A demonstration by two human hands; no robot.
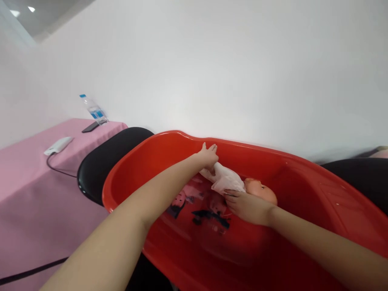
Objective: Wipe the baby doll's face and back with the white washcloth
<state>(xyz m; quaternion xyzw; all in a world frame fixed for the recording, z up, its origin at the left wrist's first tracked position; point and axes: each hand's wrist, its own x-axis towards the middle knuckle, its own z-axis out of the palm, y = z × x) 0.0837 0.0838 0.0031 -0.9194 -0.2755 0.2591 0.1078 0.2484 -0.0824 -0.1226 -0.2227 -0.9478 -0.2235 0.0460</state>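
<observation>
A baby doll lies in a big red tub (169, 141), its bare head (265, 194) to the right. White cloth (228, 178) covers the doll's body; whether it is clothing or a wrap I cannot tell. At the cloth's left end is my left hand (208, 157), its lower fingers closed on the fabric while other fingers stick up. My right hand (247, 207) grips the doll's near side, just below the head, fingertips on the cloth and thumb hidden. Cartoon figures (212, 214) show on the tub's floor.
On the left stands a table with a pink cloth (27, 161), bearing a tilted clear bottle (95, 111), a dark flat object (90, 127) and a white device (59, 145) with a cable. Black chair parts (103, 161) flank the tub. A white wall (242, 72) rises behind it.
</observation>
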